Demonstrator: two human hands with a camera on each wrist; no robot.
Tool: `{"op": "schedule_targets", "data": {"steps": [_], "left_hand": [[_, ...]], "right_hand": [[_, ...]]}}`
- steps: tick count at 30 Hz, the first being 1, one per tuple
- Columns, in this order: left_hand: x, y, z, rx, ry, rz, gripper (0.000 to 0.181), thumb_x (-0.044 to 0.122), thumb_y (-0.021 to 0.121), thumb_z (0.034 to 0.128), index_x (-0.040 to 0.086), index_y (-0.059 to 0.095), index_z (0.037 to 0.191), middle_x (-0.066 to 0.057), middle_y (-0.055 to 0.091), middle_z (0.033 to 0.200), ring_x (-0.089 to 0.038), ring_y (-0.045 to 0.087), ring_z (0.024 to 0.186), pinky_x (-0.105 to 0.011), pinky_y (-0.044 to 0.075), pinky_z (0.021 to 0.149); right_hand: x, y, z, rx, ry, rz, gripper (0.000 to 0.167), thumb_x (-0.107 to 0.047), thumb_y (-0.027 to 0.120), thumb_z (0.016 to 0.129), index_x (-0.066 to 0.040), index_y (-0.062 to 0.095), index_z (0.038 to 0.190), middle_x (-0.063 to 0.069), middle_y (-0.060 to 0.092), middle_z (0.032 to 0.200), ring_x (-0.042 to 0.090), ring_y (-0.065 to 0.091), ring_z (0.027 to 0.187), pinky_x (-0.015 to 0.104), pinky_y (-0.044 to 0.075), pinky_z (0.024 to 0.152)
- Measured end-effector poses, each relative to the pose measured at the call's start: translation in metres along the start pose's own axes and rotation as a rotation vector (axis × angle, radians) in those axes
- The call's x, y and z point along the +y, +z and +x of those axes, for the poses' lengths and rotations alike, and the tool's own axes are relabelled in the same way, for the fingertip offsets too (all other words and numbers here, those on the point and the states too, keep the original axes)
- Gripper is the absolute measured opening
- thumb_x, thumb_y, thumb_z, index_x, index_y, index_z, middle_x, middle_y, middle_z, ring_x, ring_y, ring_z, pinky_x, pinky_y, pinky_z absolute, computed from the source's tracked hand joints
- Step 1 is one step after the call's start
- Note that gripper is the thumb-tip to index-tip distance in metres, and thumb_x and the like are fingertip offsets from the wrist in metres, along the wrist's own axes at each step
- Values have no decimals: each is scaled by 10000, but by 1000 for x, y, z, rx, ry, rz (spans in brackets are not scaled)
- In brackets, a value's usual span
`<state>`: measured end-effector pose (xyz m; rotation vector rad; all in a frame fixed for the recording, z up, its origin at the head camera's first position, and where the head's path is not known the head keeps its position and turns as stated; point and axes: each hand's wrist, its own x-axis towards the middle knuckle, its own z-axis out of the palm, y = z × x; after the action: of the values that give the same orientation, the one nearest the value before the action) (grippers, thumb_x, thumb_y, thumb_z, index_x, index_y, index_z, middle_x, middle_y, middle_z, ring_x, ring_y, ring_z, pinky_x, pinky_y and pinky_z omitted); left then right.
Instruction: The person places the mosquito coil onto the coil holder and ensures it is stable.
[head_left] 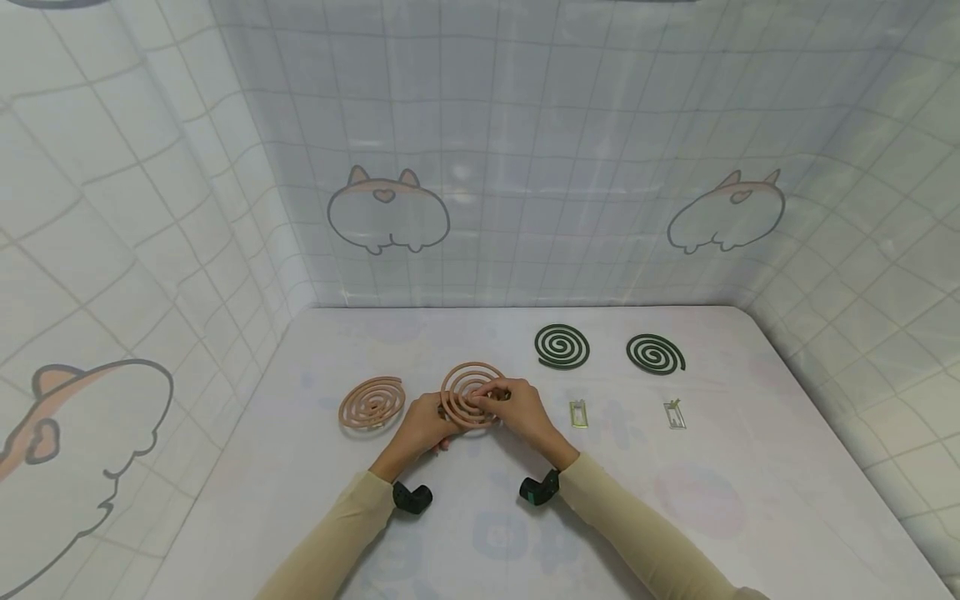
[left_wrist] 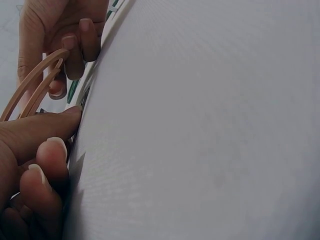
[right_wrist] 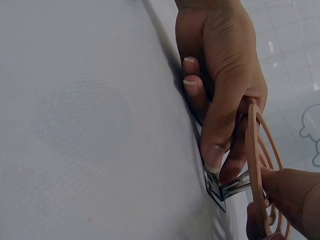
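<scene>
Brown coil (right_wrist: 254, 155) near-level over upright metal stand (right_wrist: 233, 188), coil pinched in right hand (head_left: 517, 407), stand in left hand (head_left: 422, 427)

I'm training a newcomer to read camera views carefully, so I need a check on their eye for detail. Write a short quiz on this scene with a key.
1. Multiple choice: what does the left hand pinch?
A) a green coil
B) a metal stand
C) its own sleeve

2. True or false: the right hand touches a brown coil near its centre.

3. Fill in the blank: on the table, beyond the two loose stands at the right, lie two spiral coils coloured ____.

Key: 1 B; 2 true; 3 green.
</scene>
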<state>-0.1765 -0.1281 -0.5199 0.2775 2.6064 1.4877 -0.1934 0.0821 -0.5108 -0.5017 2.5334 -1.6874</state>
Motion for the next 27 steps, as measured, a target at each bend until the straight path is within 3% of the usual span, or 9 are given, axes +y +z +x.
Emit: {"op": "schedule_targets", "data": {"steps": [27], "left_hand": [[-1,-1,0,-14,-15,4,241,158,824,887,100,739,1105,-53,574,495,-120,521,366,-328,486,364]], "right_hand": [[0,1,-1,7,14,9,121,-312,783,938,-225,803,1019,-37,703,854,149,545,659,267,459,542]]}}
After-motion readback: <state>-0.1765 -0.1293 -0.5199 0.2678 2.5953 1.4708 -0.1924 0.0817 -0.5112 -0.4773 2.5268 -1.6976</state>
